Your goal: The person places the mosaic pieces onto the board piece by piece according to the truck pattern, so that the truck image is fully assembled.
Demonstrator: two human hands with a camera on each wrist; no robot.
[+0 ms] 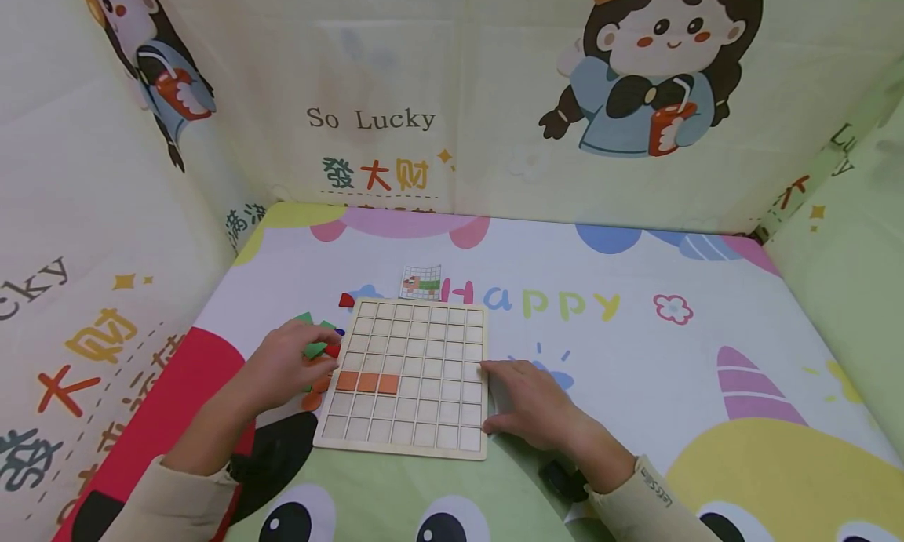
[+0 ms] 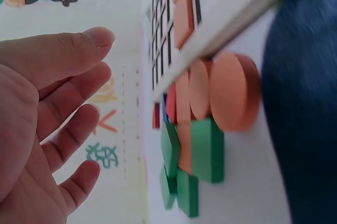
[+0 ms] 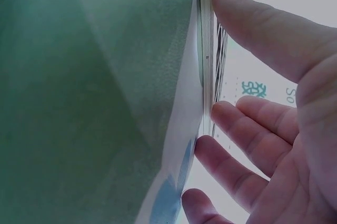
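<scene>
A wooden grid board lies on the table, with three orange square tiles in a row at its left side. My left hand hovers over loose pieces beside the board's left edge. In the left wrist view its fingers are slightly bent, with nothing between them and the thumb. Those pieces include green tiles, orange round pieces and a red piece, partly hidden by the hand in the head view. My right hand rests its thumb and fingertips against the board's right edge.
A small card with a coloured grid picture lies just behind the board. One red piece sits by the far left corner. A dark object is at the right wrist. Printed cloth walls enclose the table's back and sides.
</scene>
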